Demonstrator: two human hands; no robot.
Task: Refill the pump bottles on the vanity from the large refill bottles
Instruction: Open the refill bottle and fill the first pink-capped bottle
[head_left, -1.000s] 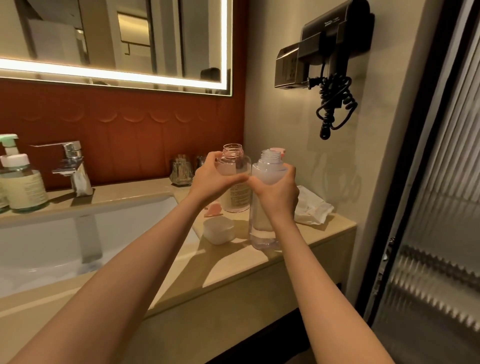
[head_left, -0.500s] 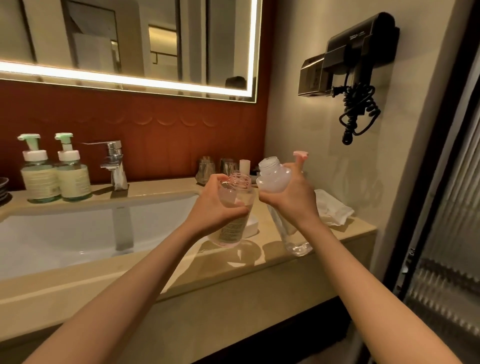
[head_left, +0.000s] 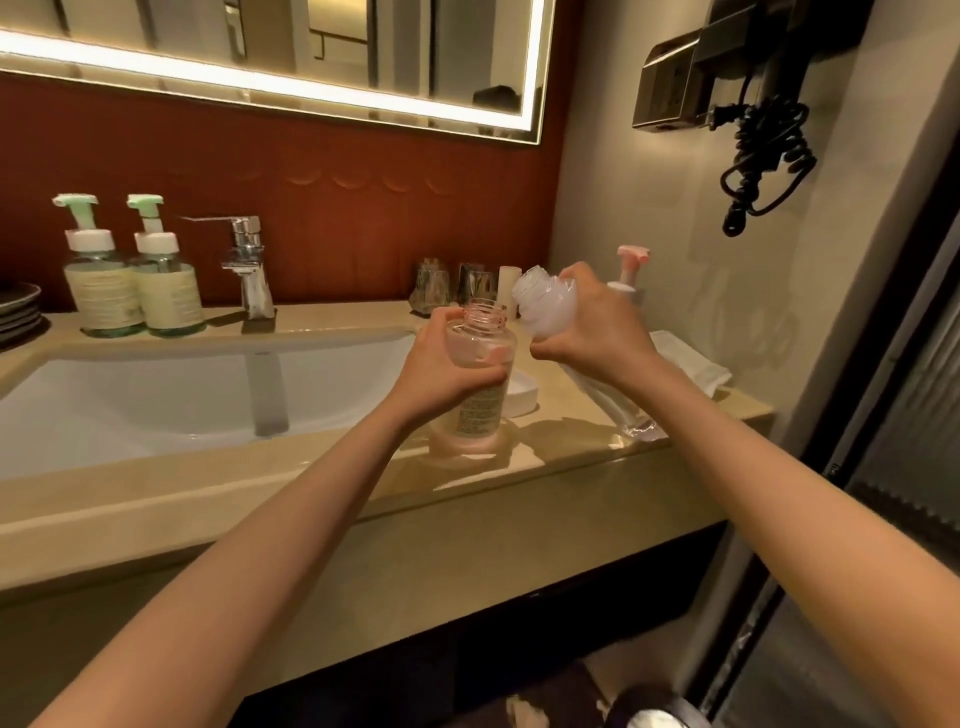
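My left hand (head_left: 441, 364) grips a clear pink-tinted pump bottle (head_left: 475, 395) with its pump removed; the bottle stands upright on the beige vanity counter (head_left: 571, 457), its open neck up. My right hand (head_left: 587, 327) holds a tall clear refill bottle (head_left: 548, 306), tilted left so its uncapped mouth hangs just above and right of the pink bottle's neck. The refill bottle's base (head_left: 641, 428) points down toward the counter edge. A pink pump head (head_left: 631, 260) shows behind my right hand.
Two green-pump bottles (head_left: 135, 291) stand at the back left beside the chrome faucet (head_left: 249, 270) and the white sink basin (head_left: 156, 395). A white cap (head_left: 522, 397), glasses (head_left: 457, 291) and a folded white cloth (head_left: 691, 369) lie nearby. A wall hair dryer (head_left: 727, 78) hangs at the right.
The pink bottle came down from the air onto the counter. My right hand tipped the refill bottle from upright to a leftward slant over the pink bottle's neck. The view shifted left.
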